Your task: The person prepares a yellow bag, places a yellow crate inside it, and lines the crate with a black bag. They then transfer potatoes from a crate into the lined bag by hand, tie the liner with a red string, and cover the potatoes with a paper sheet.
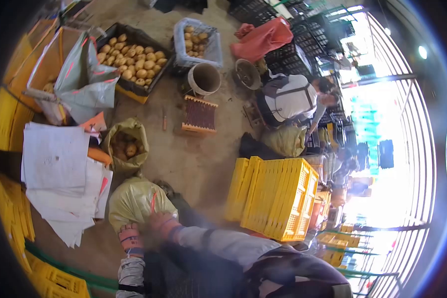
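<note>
both gloved hands, left hand (130,237) and right hand (163,222), press on the tied yellow-green sack (136,198) on the floor beside the paper stack (59,174), seemingly steadying it; finger closure cannot be told through blur.

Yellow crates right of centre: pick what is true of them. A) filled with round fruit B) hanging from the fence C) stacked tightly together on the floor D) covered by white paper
C: the yellow crates sit nested in one tight stack on the concrete floor, with no fruit in them.
</note>
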The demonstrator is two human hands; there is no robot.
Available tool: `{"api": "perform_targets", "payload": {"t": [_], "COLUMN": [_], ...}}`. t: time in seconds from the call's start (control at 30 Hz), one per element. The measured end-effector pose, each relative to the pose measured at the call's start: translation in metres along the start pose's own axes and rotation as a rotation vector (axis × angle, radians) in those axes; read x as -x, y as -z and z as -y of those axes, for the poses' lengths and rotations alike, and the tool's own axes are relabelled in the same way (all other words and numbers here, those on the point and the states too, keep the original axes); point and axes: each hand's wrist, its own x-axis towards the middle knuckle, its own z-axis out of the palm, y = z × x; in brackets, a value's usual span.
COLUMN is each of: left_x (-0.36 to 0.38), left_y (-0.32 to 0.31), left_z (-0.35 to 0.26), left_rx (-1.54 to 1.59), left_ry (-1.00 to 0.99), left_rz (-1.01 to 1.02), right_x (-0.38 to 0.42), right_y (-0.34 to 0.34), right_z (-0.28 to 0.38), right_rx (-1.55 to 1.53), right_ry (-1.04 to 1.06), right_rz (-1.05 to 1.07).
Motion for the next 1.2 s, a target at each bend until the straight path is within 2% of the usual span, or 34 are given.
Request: {"api": "perform_targets", "payload": {"t": [0.07,0.1,0.17,0.2,0.23,0.3,0.4,0.43,0.5,0.57,0.6,0.63,0.7,0.73,0.77,0.8,0.83,0.87,0.9,0.93,0.97,1.03,1.1,1.2], "left_x": [-0.040,0.024,0.030,0.011,0.008,0.015,0.015,0.011,0.008,-0.004,-0.005,-0.004,0.007,0.009,0.008,0.012,0.013,0.009,0.018,0.031,0.032,0.015,0.000,0.006], "left_y": [0.018,0.005,0.048,-0.006,-0.079,0.007,0.038,0.032,-0.006,-0.088,-0.109,-0.086,0.013,0.007,0.032,0.026,0.046,0.002,0.012,0.022,0.030,-0.004,0.019,0.051], "left_z": [0.032,-0.048,-0.057,-0.022,-0.004,-0.033,-0.048,-0.051,-0.039,0.011,0.026,0.018,-0.023,-0.027,-0.042,-0.043,-0.055,-0.048,-0.045,-0.049,-0.055,-0.044,-0.057,-0.057], "left_rx": [-0.062,0.093,0.190,0.210,-0.050,0.028,0.033,0.000,-0.069,-0.060,-0.057,0.017,0.156,0.253,0.253,0.361,0.458,0.346,0.251,0.208,0.169,0.110,0.088,0.159], "left_ry": [-0.035,-0.017,0.139,0.124,0.018,0.127,0.134,0.114,0.078,-0.033,-0.087,-0.041,0.086,0.212,0.245,0.212,0.214,0.310,0.114,0.067,0.006,0.118,0.197,0.143], "left_rz": [-0.049,0.054,0.098,0.136,-0.216,0.102,0.190,0.159,0.087,-0.095,-0.172,-0.048,0.199,0.208,0.326,0.196,0.232,0.167,0.078,0.018,-0.057,0.099,0.263,0.283], "right_x": [-0.056,0.040,0.045,0.048,0.049,0.050,0.039,0.043,0.052,0.061,0.065,0.064,0.051,0.044,0.016,0.023,0.043,0.040,0.049,0.043,0.021,0.023,0.026,0.018], "right_y": [0.007,-0.026,-0.010,0.002,-0.004,-0.028,-0.066,-0.067,-0.061,-0.057,-0.057,-0.057,-0.064,-0.061,-0.095,-0.073,-0.030,-0.038,-0.006,-0.012,-0.049,-0.035,-0.020,-0.032], "right_z": [0.005,-0.012,-0.003,0.011,0.013,0.010,-0.004,-0.007,-0.006,0.003,0.006,0.005,0.005,0.000,-0.003,-0.007,-0.013,-0.014,-0.015,-0.011,-0.020,-0.011,-0.013,-0.006], "right_rx": [0.034,0.002,-0.105,-0.032,-0.051,-0.122,-0.199,-0.237,-0.344,-0.323,-0.322,-0.370,-0.468,-0.332,-0.372,-0.439,-0.444,-0.547,-0.531,-0.508,-0.395,-0.324,-0.278,-0.232], "right_ry": [-0.002,-0.108,-0.154,-0.141,-0.125,-0.115,-0.079,-0.056,0.028,0.031,0.033,-0.014,-0.078,-0.087,-0.078,-0.103,-0.036,-0.085,-0.003,-0.106,-0.011,0.026,0.034,-0.006], "right_rz": [-0.122,-0.026,-0.067,-0.127,-0.182,-0.308,-0.179,-0.142,-0.096,-0.182,-0.216,-0.147,0.000,0.089,0.029,0.114,0.218,0.181,0.265,0.330,0.341,0.356,0.403,0.358]}}
